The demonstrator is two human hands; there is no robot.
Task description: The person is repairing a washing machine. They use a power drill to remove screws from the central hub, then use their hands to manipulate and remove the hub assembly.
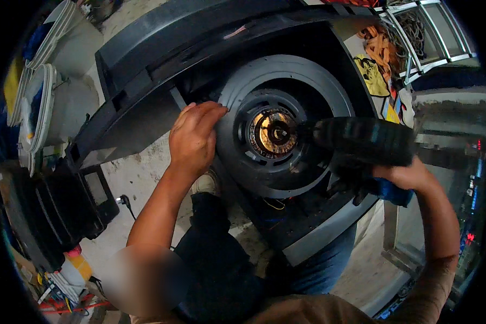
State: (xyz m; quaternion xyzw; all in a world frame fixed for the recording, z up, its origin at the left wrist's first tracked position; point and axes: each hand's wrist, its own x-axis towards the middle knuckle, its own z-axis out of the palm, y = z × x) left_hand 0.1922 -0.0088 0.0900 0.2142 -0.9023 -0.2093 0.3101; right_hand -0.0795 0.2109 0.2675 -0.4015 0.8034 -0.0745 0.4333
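In front of me a wide grey round housing (286, 70) sits in a dark casing (302, 232). At its middle is a grimy, brass-coloured hub (275, 133) with a small central shaft. My left hand (194, 137) is closed, its fingers together on the housing's left rim. My right hand (402, 175) grips a black power drill (364, 137), which lies sideways and is smeared by motion. The drill's front end points left at the hub; whether its tip touches the hub, I cannot tell. Something blue (390, 193) shows just below the right hand.
White buckets (51, 102) stand at the far left, above a black case (54, 210). A plug with a cable (124, 200) lies on the floor. At the upper right are a metal ladder (443, 59), orange straps (380, 46) and a yellow glove (370, 75).
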